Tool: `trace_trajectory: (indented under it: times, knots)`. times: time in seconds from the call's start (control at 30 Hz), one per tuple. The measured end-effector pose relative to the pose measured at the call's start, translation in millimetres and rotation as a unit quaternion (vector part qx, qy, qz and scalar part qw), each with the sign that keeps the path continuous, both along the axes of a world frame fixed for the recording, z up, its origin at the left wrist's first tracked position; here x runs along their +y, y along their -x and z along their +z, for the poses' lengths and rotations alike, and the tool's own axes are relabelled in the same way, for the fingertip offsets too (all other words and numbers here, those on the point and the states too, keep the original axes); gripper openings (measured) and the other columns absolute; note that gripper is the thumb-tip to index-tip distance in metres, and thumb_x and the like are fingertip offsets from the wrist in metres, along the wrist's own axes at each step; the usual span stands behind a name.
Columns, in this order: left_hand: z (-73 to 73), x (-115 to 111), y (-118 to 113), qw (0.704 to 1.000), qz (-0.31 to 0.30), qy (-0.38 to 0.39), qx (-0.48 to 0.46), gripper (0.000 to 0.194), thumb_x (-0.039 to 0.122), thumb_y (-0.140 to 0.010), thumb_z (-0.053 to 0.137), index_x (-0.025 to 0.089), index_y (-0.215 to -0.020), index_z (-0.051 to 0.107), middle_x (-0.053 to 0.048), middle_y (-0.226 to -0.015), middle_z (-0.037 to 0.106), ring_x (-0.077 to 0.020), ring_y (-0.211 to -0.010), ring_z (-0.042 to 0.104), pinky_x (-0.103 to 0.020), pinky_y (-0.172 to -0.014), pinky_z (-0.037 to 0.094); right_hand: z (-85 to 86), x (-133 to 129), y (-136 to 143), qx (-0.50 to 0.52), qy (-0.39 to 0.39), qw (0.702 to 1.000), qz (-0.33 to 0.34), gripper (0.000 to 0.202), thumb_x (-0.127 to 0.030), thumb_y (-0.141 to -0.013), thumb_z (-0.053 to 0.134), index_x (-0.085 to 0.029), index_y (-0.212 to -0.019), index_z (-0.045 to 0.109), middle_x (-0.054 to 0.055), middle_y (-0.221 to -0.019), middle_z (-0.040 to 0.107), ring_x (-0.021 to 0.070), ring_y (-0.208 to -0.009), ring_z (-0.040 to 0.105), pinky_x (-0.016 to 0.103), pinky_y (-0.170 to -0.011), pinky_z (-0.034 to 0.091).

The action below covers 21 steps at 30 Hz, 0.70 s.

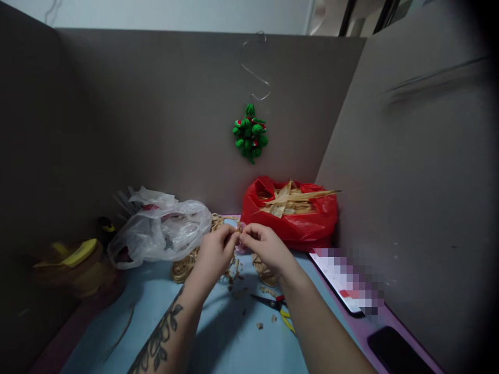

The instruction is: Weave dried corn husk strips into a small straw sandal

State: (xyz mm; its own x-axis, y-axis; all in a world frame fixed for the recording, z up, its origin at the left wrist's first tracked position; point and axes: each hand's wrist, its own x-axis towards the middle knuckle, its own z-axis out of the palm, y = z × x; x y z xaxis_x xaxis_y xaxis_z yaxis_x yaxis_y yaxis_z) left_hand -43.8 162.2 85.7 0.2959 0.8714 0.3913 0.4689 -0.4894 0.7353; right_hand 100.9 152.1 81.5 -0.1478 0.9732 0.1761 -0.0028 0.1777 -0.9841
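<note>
My left hand (pixel 221 243) and my right hand (pixel 265 245) meet fingertip to fingertip above the middle of the mat. Both are closed in a pinch on a small brown strand of dried plant fibre (pixel 239 229), mostly hidden by the fingers. Below and behind my left hand lies a coiled, braided straw piece (pixel 182 267). A second braided straw piece (pixel 264 271) is partly covered by my right hand and wrist. Behind the fingertips shows something pink (pixel 241 248), too covered to name. Open scissors (pixel 273 303) with red and yellow handles lie beside my right forearm.
A red plastic bag (pixel 290 234) of dried husk strips (pixel 290 200) stands at the back right, a clear plastic bag (pixel 167 234) at the back left. A basket (pixel 83 278), two phones (pixel 337 283) and scraps (pixel 260 326) lie around. A green ornament (pixel 250 137) hangs on the partition.
</note>
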Motion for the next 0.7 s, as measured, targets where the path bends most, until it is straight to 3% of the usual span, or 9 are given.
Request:
trace_trajectory:
  times: [0.23, 0.4, 0.47, 0.57, 0.63, 0.7]
  knots:
    - [7.7, -1, 4, 0.983, -0.096, 0.126, -0.09, 0.023, 0.029, -0.083, 0.047, 0.014, -0.071, 0.059, 0.0, -0.062, 0.055, -0.0104, -0.057, 0.047, -0.02, -0.053, 0.036, -0.5, 0, -3, 0.05, 0.019, 0.998, 0.02, 0.025, -0.038, -0.069, 0.063, -0.018, -0.064, 0.049, -0.002, -0.062, 0.054, 0.0116, -0.057, 0.051, 0.025, -0.056, 0.04]
    - [10.6, 0, 12, 0.986, -0.093, 0.113, -0.085, 0.02, 0.026, -0.079, 0.053, 0.015, -0.088, 0.067, -0.002, -0.07, 0.062, -0.0121, -0.062, 0.052, -0.021, -0.056, 0.04, 7.0, -5, -2, -0.03, -0.022, 0.999, -0.003, 0.019, -0.033, -0.075, 0.055, -0.019, -0.065, 0.048, -0.003, -0.059, 0.054, 0.0112, -0.054, 0.049, 0.023, -0.053, 0.037]
    - [10.7, 1, 13, 0.992, -0.069, 0.09, -0.058, 0.02, 0.026, -0.077, 0.055, 0.016, -0.086, 0.069, -0.002, -0.07, 0.065, -0.0127, -0.062, 0.053, -0.022, -0.057, 0.04, 6.1, -6, 0, -0.108, -0.056, 0.991, -0.05, 0.016, -0.029, -0.077, 0.051, -0.019, -0.065, 0.049, -0.003, -0.059, 0.054, 0.0112, -0.054, 0.047, 0.022, -0.051, 0.034]
    - [8.2, 1, 9, 0.994, -0.049, 0.087, -0.054, 0.02, 0.026, -0.077, 0.055, 0.015, -0.079, 0.07, -0.002, -0.069, 0.066, -0.0129, -0.061, 0.054, -0.021, -0.056, 0.04, 1.4, -7, 7, -0.218, -0.126, 0.951, -0.178, 0.014, -0.022, -0.078, 0.048, -0.019, -0.065, 0.051, -0.002, -0.059, 0.053, 0.012, -0.055, 0.046, 0.023, -0.054, 0.032]
    - [5.0, 0, 3, 0.992, -0.042, 0.093, -0.075, 0.021, 0.027, -0.078, 0.054, 0.014, -0.077, 0.07, -0.002, -0.069, 0.066, -0.0131, -0.062, 0.055, -0.021, -0.056, 0.041, -2.0, -7, 11, -0.219, -0.14, 0.934, -0.244, 0.013, -0.022, -0.077, 0.048, -0.02, -0.064, 0.051, -0.002, -0.06, 0.053, 0.0127, -0.057, 0.047, 0.024, -0.056, 0.033]
    - [2.5, -2, -3, 0.992, -0.033, 0.088, -0.086, 0.022, 0.027, -0.08, 0.052, 0.013, -0.078, 0.07, -0.003, -0.069, 0.067, -0.0139, -0.063, 0.056, -0.022, -0.057, 0.042, -4.8, -6, 13, -0.15, -0.107, 0.949, -0.257, 0.014, -0.025, -0.076, 0.05, -0.019, -0.064, 0.051, -0.002, -0.059, 0.053, 0.0132, -0.057, 0.048, 0.024, -0.056, 0.035]
